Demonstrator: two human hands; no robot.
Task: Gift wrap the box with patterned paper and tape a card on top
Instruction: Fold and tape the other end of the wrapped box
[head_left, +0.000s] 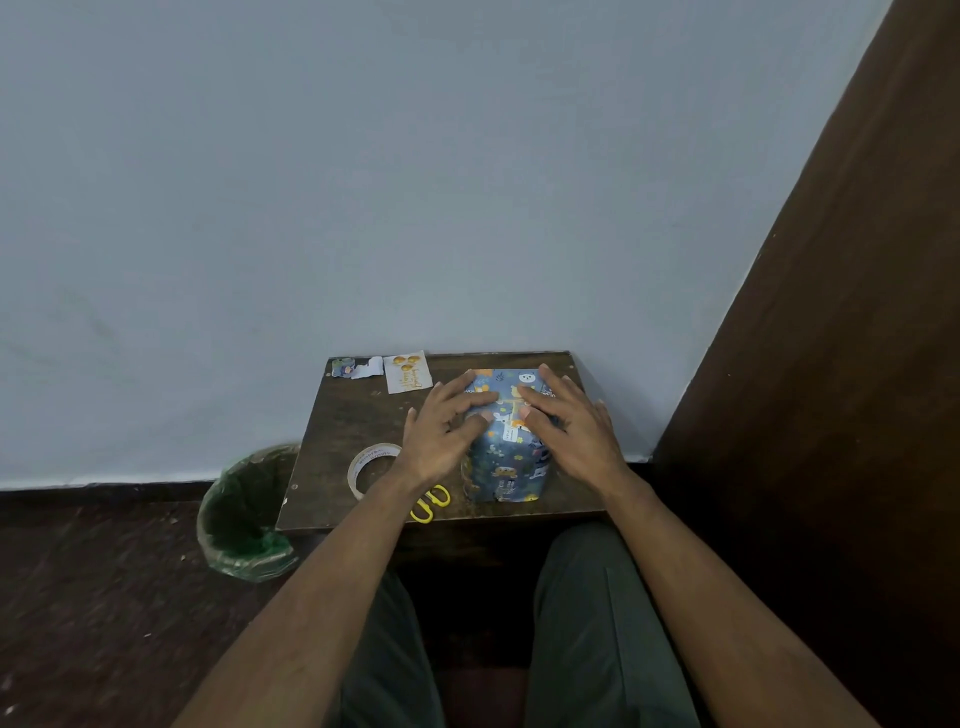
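The small dark wooden table (337, 415) stands against the pale wall (363, 182), its far edge at 12 o'clock touching the wall and its near edge at 6 o'clock just above the person's knees; the wrapped box (506, 467) sits on the right half of the top, close to the near edge and near the 3 o'clock edge, covered in blue patterned paper with small animals. The left hand (447, 431) lies on the box from 9 o'clock, fingers straight and spread, pressing flat on the top; the right hand (566, 421) lies on it from 3 o'clock, fingers likewise straight and spread, pressing the top face; the fingertips of both nearly meet at the middle of the top. A roll of tape (371, 467) rests at 8 o'clock of the box, near the table's left edge, partly under the left wrist; yellow-handled scissors (430, 503) lie at 7 o'clock, right at the near edge, just beside the box's lower corner. The card (408, 371) with gold balloons lies at 11 o'clock by the far edge, well apart from the box; paper scraps (356, 368) sit beside it at the far left corner. The bare stretch of tabletop lies between card and tape, at 9 to 10 o'clock of the box. A green-lined bin (244, 519) stands on the dark floor (104, 597) at the table's left; a brown panel (857, 364) rises on the right.
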